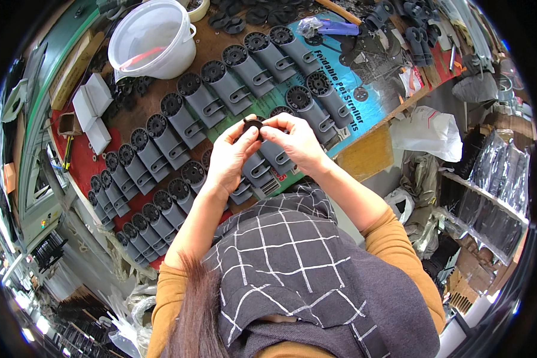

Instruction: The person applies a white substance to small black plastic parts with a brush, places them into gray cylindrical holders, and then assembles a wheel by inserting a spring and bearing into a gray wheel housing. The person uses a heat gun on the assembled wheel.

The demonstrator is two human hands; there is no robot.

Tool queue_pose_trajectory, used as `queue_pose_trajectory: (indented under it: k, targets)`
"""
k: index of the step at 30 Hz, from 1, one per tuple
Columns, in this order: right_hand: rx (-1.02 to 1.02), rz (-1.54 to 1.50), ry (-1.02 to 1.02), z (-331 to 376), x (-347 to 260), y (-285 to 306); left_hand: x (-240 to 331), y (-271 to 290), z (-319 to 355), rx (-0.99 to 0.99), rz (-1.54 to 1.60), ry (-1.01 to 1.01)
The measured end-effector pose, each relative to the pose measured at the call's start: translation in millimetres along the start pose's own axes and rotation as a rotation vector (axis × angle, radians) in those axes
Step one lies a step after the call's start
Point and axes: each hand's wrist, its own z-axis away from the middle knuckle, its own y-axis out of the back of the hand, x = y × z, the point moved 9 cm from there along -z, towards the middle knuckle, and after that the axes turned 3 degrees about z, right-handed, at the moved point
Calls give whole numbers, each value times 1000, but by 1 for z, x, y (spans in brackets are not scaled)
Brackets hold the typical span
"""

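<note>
Both my hands meet over the near side of the workbench, pinching a small round black plastic part between thumbs and fingers. My left hand grips it from the left, and my right hand from the right. Beneath and around them, grey plastic fittings lie in two slanting rows, each with a black toothed round end and a slot in its body. The fittings right under my hands are partly hidden.
A white translucent bucket with something red inside stands at the back left. White boxes lie left of the rows. A blue-purple tool rests at the back right. Black discs are piled behind. A white bag hangs beyond the right edge.
</note>
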Motion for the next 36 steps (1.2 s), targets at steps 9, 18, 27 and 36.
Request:
queue_pose_trajectory:
  k: [9,18,27,36]
  targets:
    - [628,1527,609,-31,-43,137,6,33,-1,156,-22,4]
    - [330,1865,672,-55,-6,129,10,40,-8,174,17,7]
    - [169,1841,624,-52,4,126,10,43,-14,144,39,4]
    - [69,1640,243,-79,-18,138,20,36,-10,89,123,0]
